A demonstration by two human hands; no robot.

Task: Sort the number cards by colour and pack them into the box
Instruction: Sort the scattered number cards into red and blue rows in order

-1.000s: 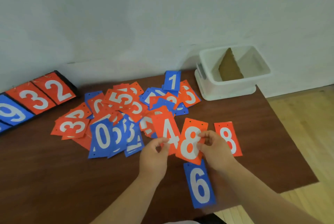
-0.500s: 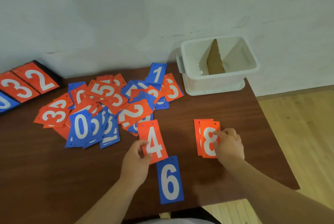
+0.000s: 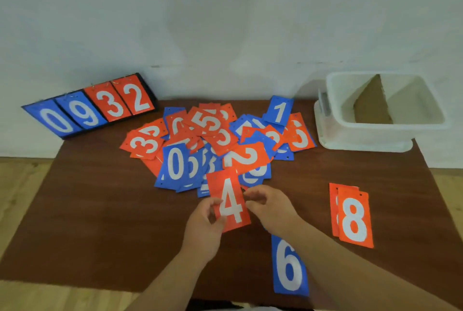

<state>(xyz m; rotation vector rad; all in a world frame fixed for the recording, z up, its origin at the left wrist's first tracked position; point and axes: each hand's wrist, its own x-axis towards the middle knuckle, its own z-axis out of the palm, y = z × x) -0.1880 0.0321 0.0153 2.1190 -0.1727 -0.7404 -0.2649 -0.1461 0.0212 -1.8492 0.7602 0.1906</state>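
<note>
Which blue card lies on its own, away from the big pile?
The blue 6, alone at the table's near edge. The other loose blue cards, like the 0 and the 1, are mixed into the pile.

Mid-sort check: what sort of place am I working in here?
Probably a plain indoor room, maybe a sports or activity space: a brown table against a bare white wall, wood-plank floor, and a flip scoreboard reading 0932.
</note>
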